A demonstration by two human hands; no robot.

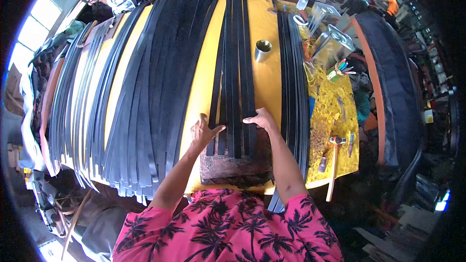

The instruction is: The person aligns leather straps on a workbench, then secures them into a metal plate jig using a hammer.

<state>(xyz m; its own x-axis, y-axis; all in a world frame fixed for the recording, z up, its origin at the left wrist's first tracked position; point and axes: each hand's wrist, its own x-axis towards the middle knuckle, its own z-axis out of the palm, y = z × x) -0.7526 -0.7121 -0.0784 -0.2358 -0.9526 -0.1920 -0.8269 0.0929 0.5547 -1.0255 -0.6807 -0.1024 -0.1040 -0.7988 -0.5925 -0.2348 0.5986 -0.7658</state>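
Board (236,171), dark and worn, lies at the near edge of the yellow table (268,85); hammer (334,165) sits by the near right corner, handle poking past the near edge. Near ends of the middle black strips (234,75) rest on the board, uneven, the centre one reaching closest to the person.

Left hand (203,130): spread, thumb at the strips' left side, grasping nothing. Right hand (262,119): also loose, thumb over the right-hand strips, fingers outside them; firm contact, can't tell.

Step looks like spacing or squaring up strips; next move probably calls for light, even thumb pressure from both sides, ends kept flush.

Strips' long axis runs near edge to far edge, near ends pointing at the person, fanning slightly wider this way. Big strip pile (167,68) to their left, narrower stack (294,92) to their right, both roughly the same direction. Farther up, metal cup (262,54) stands right of the strips, toward the far edge, where the strips' far ends lie.
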